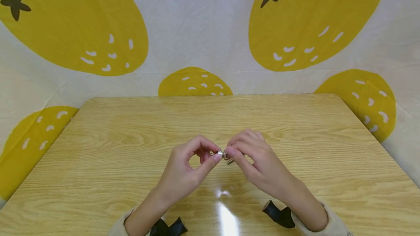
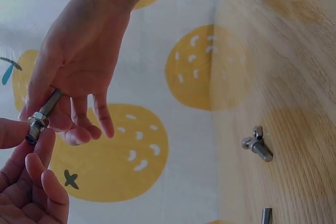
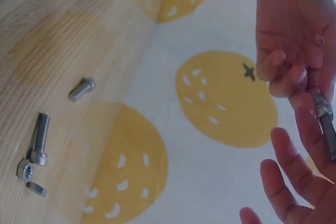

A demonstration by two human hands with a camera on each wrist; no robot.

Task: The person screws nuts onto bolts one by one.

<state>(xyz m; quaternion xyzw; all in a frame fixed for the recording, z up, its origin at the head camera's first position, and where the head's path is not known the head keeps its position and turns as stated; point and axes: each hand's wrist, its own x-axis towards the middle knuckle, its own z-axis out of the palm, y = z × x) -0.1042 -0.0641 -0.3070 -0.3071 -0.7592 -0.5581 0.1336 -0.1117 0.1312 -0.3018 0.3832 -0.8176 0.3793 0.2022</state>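
Both hands meet at one silver bolt [image 2: 49, 104] with a nut [image 2: 40, 116] on it. My left hand [image 1: 185, 170] pinches the bolt's head end between thumb and fingertips. From the other side, my right hand [image 1: 259, 159] has its thumb and index finger at the nut and the threaded part, pinching there. In the right wrist view the threaded shaft [image 3: 328, 136] points down toward the right hand's fingers. The other fingers of both hands are loosely bent.
On the wooden table [image 1: 131, 130] lie a bolt [image 3: 40, 137], a nut [image 3: 24, 170], another small nut [image 3: 36, 188] on edge and a shorter-looking bolt [image 3: 82, 88]. The hands mostly cover them in the head view. A lemon-patterned cloth [image 1: 197, 21] hangs behind.
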